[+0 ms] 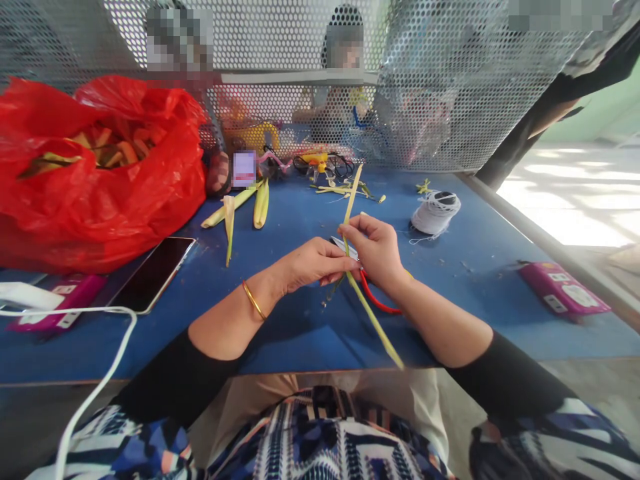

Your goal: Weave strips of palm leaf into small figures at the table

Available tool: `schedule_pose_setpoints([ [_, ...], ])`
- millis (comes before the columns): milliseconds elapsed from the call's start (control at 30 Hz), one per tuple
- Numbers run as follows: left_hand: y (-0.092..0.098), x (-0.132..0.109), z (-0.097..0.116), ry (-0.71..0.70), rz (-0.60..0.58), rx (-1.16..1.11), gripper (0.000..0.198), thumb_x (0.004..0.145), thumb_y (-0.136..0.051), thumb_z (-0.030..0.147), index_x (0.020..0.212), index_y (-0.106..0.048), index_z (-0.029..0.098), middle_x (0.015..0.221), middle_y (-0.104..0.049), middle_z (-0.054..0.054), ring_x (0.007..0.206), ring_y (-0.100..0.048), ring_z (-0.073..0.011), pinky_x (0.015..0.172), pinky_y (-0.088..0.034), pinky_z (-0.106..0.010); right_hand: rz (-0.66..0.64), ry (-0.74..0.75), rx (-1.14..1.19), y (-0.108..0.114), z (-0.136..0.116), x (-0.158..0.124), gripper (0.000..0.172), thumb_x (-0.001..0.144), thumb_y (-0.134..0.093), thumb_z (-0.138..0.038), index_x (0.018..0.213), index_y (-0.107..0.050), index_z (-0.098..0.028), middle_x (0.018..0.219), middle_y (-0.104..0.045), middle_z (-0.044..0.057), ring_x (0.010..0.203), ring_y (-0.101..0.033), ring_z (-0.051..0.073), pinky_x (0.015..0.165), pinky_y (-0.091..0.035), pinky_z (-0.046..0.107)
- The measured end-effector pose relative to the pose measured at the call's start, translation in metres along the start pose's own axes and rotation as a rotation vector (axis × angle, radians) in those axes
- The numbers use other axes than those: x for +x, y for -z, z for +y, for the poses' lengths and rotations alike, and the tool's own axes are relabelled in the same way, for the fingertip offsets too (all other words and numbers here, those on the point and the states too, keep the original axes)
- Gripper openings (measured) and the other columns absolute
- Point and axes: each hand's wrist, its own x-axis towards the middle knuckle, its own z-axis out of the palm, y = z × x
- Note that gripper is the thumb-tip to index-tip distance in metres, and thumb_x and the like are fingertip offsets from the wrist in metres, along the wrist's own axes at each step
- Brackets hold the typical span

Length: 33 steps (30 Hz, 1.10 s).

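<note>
Between my two hands runs a long, thin, pale yellow-green leaf strip [373,313], tilted across the table. My left hand [320,261] pinches it near its middle. Just above that point, my right hand [373,241] grips the same strip between thumb and fingers. Its upper end rises past the right hand, and its lower end reaches toward the table's front edge. Scissors with red handles [377,303] lie on the table under my right hand, partly hidden by it. Several more yellowish husk pieces [261,205] rest beyond my left hand.
A large red plastic bag [100,207] holding leafy pieces fills the left side. Near it are a phone [153,277], a white cable [107,380] and a purple packet [63,303]. White thread [434,217] and another packet [565,290] sit right. Perforated metal screen [280,47] behind; people beyond it.
</note>
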Motion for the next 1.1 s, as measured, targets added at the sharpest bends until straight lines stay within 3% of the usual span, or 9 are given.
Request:
schedule_pose_setpoints([
  [133,0.005,0.001,0.002,0.023,0.142,-0.196,0.044,0.079,-0.061,0.055,0.074,-0.075,0.014,0.052,-0.054,-0.001,0.043,-0.043,-0.0060,0.042,-0.026,-0.020,0.189,0.294,-0.251,0.021,-0.009,0.009,0.023,0.088,-0.051,-0.031,0.073,-0.064,-0.019,0.079,-0.066,0.004,0.080,-0.058,0.017,0.080,-0.042,0.033],
  [233,0.011,0.003,0.002,0.020,0.207,-0.298,0.051,0.083,-0.053,0.060,0.080,-0.074,0.014,0.058,-0.057,-0.001,0.046,-0.046,-0.0067,0.042,-0.028,-0.020,0.306,0.248,-0.296,0.033,-0.011,0.016,0.035,0.089,-0.051,-0.040,0.062,-0.061,-0.019,0.066,-0.063,0.002,0.070,-0.056,0.015,0.076,-0.041,0.032],
  [433,0.008,0.002,0.001,0.034,0.288,-0.328,0.033,0.082,-0.062,0.044,0.080,-0.072,0.013,0.053,-0.055,0.002,0.043,-0.046,-0.0052,0.045,-0.033,-0.019,-0.214,-0.150,0.157,0.022,-0.010,0.014,0.040,0.072,-0.066,-0.055,0.062,-0.065,-0.017,0.061,-0.064,0.000,0.062,-0.055,0.013,0.066,-0.042,0.027],
  [567,0.000,0.003,0.002,0.054,0.282,-0.318,0.023,0.083,-0.060,0.030,0.075,-0.072,0.012,0.050,-0.055,0.002,0.041,-0.049,-0.0060,0.046,-0.037,-0.019,-0.220,-0.236,0.385,0.012,-0.010,0.008,0.031,0.067,-0.072,-0.043,0.056,-0.058,-0.017,0.054,-0.058,-0.003,0.054,-0.049,0.009,0.060,-0.039,0.026],
  [733,-0.006,0.005,0.000,0.038,0.283,-0.342,0.019,0.080,-0.064,0.027,0.075,-0.073,0.012,0.054,-0.063,-0.002,0.048,-0.058,-0.0099,0.052,-0.045,-0.021,-0.112,-0.209,0.301,0.010,-0.001,0.010,0.024,0.069,-0.068,-0.035,0.056,-0.057,-0.017,0.055,-0.057,-0.003,0.057,-0.049,0.010,0.062,-0.039,0.026],
  [833,-0.002,0.006,-0.001,0.025,0.335,-0.435,0.020,0.080,-0.066,0.031,0.080,-0.073,0.012,0.064,-0.070,-0.005,0.058,-0.064,-0.0120,0.058,-0.049,-0.022,0.024,-0.059,0.079,0.015,-0.002,0.013,0.022,0.078,-0.061,-0.036,0.066,-0.063,-0.018,0.067,-0.064,0.001,0.067,-0.055,0.014,0.069,-0.043,0.029],
  [967,0.008,0.007,0.000,-0.039,0.380,-0.599,0.014,0.081,-0.067,0.021,0.091,-0.073,0.013,0.081,-0.074,-0.007,0.073,-0.069,-0.0149,0.068,-0.052,-0.025,0.346,0.334,-0.229,0.031,-0.018,0.009,0.016,0.086,-0.055,-0.031,0.079,-0.064,-0.020,0.082,-0.067,0.004,0.080,-0.059,0.017,0.079,-0.043,0.033],
  [1033,0.011,0.009,0.001,-0.075,0.408,-0.649,0.014,0.080,-0.064,0.013,0.092,-0.073,0.013,0.083,-0.074,-0.007,0.077,-0.070,-0.0153,0.074,-0.052,-0.027,0.338,0.484,-0.346,0.035,-0.024,0.004,0.018,0.087,-0.056,-0.030,0.073,-0.063,-0.021,0.077,-0.066,0.004,0.077,-0.059,0.018,0.078,-0.042,0.033],
  [1100,0.012,0.010,0.000,-0.118,0.433,-0.683,0.016,0.080,-0.062,0.008,0.091,-0.073,0.012,0.084,-0.074,-0.007,0.079,-0.070,-0.0151,0.080,-0.052,-0.029,0.180,0.512,-0.425,0.030,-0.024,-0.002,0.021,0.086,-0.057,-0.031,0.070,-0.064,-0.020,0.070,-0.063,0.003,0.070,-0.057,0.017,0.071,-0.041,0.031],
])
